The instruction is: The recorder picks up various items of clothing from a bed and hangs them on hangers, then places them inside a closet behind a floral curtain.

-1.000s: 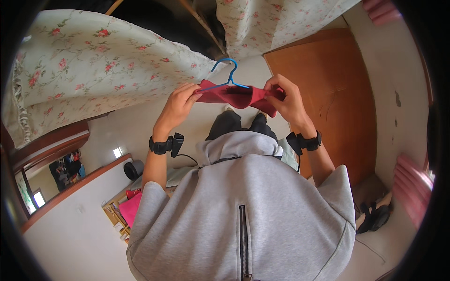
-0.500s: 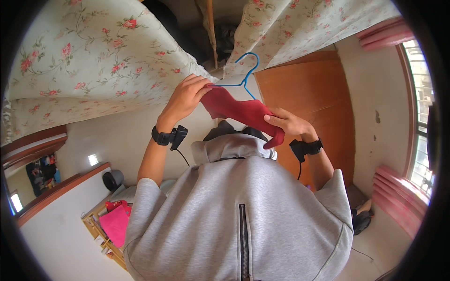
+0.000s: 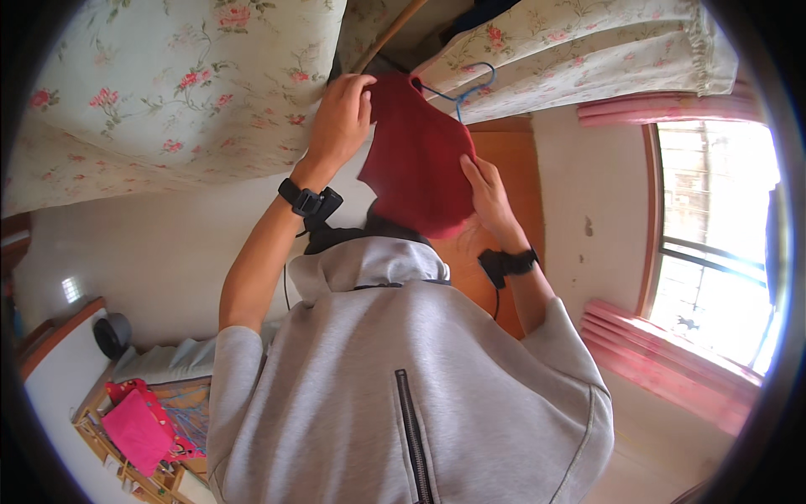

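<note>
A dark red garment is spread on a blue clothes hanger in front of my chest; its exact kind does not show. The hanger's hook sticks out past the garment's far right side, and most of its frame is covered by the cloth. My left hand is closed at the upper left corner, fingertips curled over the cloth. Lower down, my right hand grips the right edge, thumb on the near face and the other fingers mostly out of sight behind it.
Floral curtains hang at the far left and far right, with a wooden pole between them. A brown door stands beyond my right hand. A bright window with pink curtains is at right; a pink cloth lies lower left.
The garment has risen toward the pole and turned, showing more of its broad face. Both hands have moved up with it, and the hanger's hook now tilts to the right.
</note>
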`<act>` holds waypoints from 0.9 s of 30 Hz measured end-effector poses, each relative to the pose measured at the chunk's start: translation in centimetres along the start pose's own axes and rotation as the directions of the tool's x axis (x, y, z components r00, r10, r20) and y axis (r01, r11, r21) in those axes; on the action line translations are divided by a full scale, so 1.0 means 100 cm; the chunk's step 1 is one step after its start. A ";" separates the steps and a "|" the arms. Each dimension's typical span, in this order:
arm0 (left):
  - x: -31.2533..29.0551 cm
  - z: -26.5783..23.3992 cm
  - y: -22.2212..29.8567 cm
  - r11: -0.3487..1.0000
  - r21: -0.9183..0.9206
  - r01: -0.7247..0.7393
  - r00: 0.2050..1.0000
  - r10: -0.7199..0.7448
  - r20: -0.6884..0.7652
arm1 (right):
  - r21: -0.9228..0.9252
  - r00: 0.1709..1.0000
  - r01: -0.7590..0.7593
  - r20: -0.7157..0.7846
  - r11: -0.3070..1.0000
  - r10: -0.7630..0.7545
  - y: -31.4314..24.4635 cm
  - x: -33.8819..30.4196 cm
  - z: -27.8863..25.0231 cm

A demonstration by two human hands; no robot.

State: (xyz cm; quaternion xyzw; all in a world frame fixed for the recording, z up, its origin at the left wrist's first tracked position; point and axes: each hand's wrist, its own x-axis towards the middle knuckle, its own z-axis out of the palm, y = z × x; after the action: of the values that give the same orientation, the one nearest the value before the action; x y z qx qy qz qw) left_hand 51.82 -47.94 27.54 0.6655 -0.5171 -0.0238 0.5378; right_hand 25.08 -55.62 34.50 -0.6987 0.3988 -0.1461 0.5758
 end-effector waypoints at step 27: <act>0.042 0.269 0.074 0.896 -0.395 0.204 0.978 -0.203 0.045 | -0.732 0.597 0.313 0.648 -0.606 -0.474 0.119 0.433 -0.201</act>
State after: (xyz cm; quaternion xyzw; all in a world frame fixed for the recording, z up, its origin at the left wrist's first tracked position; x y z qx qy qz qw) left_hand 33.04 -68.69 23.87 0.5929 -0.4297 -0.1851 0.6554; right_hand 34.78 -101.04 18.40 -0.9259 0.0075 -0.0476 -0.3747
